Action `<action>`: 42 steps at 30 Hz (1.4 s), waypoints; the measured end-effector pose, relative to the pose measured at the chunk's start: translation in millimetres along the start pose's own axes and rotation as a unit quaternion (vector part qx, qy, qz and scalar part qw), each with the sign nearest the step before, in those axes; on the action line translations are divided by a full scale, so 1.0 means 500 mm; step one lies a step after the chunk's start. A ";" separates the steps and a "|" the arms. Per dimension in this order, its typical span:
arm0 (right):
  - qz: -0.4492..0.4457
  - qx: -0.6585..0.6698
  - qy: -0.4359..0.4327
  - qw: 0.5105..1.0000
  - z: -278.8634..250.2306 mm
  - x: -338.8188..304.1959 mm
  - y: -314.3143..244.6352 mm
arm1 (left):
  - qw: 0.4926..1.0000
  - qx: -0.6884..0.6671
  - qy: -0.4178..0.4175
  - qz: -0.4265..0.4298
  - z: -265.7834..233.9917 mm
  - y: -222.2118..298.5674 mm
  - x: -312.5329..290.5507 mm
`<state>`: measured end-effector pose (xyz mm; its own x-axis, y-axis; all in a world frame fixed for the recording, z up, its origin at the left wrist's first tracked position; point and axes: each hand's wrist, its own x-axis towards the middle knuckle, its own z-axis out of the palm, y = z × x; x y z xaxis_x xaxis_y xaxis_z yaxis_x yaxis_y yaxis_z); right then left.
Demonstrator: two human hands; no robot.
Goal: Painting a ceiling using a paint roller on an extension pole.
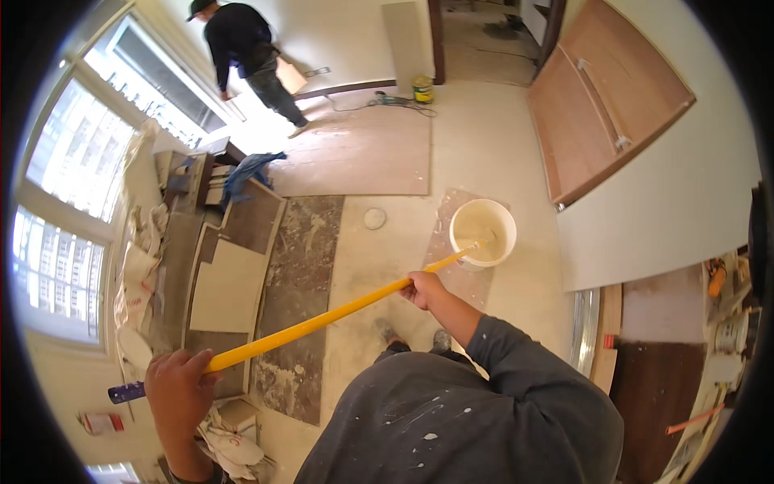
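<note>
Pole, long, yellow, round-section, with a purple grip cap at its near end: held in both hands and running on a slant from lower left to upper right across the view. Far end sits inside a white round plastic bucket of pale cream liquid standing on the floor; whatever tool is mounted at the tip is half sunk in the liquid and too small to identify.

Left hand: fingers wrapped and pressed tight round the pole just ahead of the purple cap, at the near, low end. Forearm enters from the lower edge.

Right hand: closed round the pole farther up, between the left hand and the bucket, clearly the nearer of the two to the bucket. Sleeve dark grey, flecked with white paint.

Key relation: the bucket lies ahead and to the right of the right hand, directly along the pole's long axis; the hands are well apart along the shaft.

Surroundings: small round pale lid on the floor left of the bucket; brown sheets of board laid flat on the floor; wooden door leaf leaning at upper right; small yellow-and-white can near the far doorway; blue cloth on stacked furniture by the windows. Second person in dark clothes stands at the far wall, well away.
</note>
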<state>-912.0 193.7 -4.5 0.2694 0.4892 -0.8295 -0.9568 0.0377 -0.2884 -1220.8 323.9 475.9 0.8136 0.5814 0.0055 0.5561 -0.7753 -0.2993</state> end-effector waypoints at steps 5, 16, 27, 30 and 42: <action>0.010 -0.010 -0.061 0.998 0.032 -0.122 0.103 | 0.997 -0.040 0.002 -0.073 0.001 -0.104 -0.198; -0.026 -0.080 0.013 0.996 0.011 -0.175 0.314 | 0.984 -0.117 0.007 -0.135 0.200 -0.172 -0.536; -0.087 -0.109 0.072 0.988 0.006 -0.225 0.527 | 0.973 -0.179 0.001 -0.143 0.406 -0.280 -0.830; -0.076 -0.126 0.040 0.988 0.006 -0.239 0.558 | 0.958 -0.226 -0.030 -0.172 0.429 -0.296 -0.869; -0.055 -0.144 0.091 0.984 -0.021 -0.148 0.529 | 0.965 -0.195 -0.058 -0.166 0.404 -0.200 -0.810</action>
<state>-1183.5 158.4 -24.5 0.4100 0.3300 -0.8503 -0.8570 -0.1797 -0.4830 -1640.2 215.7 311.0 0.5677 0.8199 -0.0746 0.8229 -0.5622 0.0825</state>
